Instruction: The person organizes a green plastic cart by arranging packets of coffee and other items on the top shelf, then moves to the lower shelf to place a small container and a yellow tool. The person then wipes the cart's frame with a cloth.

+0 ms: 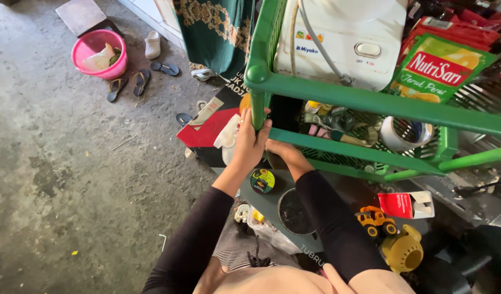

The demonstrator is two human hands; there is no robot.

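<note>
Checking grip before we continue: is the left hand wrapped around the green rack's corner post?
Yes, the left hand is closed around the green rack's upright corner post.

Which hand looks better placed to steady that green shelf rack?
The left hand, probably: it already grips the green rack's corner post. The right hand reaches under the middle shelf, partly hidden.

One view only, and it came from the person's head, tipped steeply down over both black sleeves. It sat close: the green rack (pixel 365 100) crowded the upper right, its corner post right under the lens, where the left hand (pixel 251 142) and right hand (pixel 283 152) met near mid-frame. The left half opened onto grey concrete floor (pixel 60 163), running out to a pink basin (pixel 98 53) far up at the top-left. With no second camera, no part of the scene was shared.
</note>
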